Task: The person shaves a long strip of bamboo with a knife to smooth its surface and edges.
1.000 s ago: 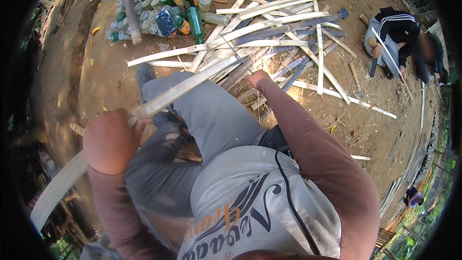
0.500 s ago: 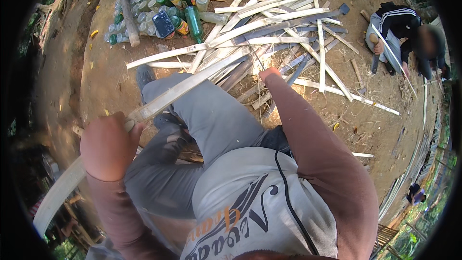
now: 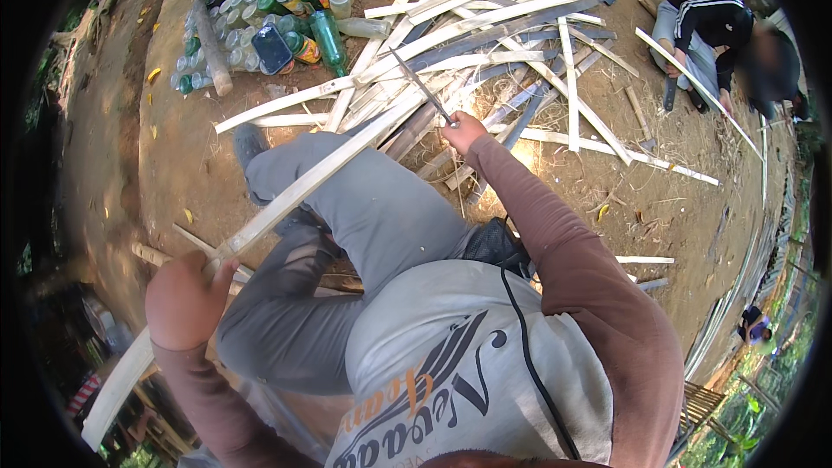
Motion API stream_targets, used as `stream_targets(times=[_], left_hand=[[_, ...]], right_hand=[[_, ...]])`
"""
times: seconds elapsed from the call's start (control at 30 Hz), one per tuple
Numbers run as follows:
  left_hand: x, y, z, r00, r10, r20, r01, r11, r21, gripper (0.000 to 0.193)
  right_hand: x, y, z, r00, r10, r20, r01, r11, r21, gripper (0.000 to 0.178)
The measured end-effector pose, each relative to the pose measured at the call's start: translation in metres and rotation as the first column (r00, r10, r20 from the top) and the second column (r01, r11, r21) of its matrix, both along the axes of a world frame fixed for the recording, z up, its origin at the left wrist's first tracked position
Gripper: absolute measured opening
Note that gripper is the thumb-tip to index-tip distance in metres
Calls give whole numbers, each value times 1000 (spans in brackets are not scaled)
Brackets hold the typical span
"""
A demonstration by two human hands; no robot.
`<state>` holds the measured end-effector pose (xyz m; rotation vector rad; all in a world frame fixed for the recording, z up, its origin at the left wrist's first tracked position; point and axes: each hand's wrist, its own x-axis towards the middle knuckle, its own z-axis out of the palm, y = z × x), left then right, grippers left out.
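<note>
My left hand (image 3: 186, 299) is closed around a long, pale bamboo strip (image 3: 303, 186). The strip slants across my bent leg, its far end over the pile and its near end reaching back past my left forearm. In my right hand (image 3: 465, 133) is a knife (image 3: 420, 87) with a narrow blade. Its tip points up and to the left, over the far end of the strip; whether the blade touches it I cannot tell. Beneath them lies a criss-cross pile of pale and grey bamboo strips (image 3: 494, 26).
Several green and clear glass bottles (image 3: 328, 39) lie at the far left, with a dark phone-like slab (image 3: 272, 50) on them and a wooden stick (image 3: 212, 48) alongside. At the far right a crouching person (image 3: 711, 26) holds a pale strip and a blade. Shavings litter the dirt ground (image 3: 641, 208).
My left hand has moved back toward me along with the strip. The knife has turned, so more of its blade shows and its tip points farther left. The whole view has shifted slightly.
</note>
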<state>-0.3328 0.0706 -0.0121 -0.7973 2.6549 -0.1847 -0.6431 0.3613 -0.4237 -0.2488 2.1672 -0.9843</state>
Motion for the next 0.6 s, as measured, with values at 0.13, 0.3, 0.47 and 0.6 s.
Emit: stream_targets(times=[0.13,0.3,0.47,0.6], left_hand=[[47,-17,-2,985,156,69,-166,969,185,49],[80,-11,-8,953,286,101,-304,904,300,51],[125,-21,-36,985,169,-28,-160,964,215,50],[147,-20,-67,985,153,-77,-147,986,81,51]], right_hand=[[-4,25,39,951,-164,263,195,976,-94,21],[-18,57,54,854,-272,444,387,902,-190,25],[-44,71,49,806,-351,476,480,859,-179,28],[-53,69,57,742,-429,515,572,806,-154,25]])
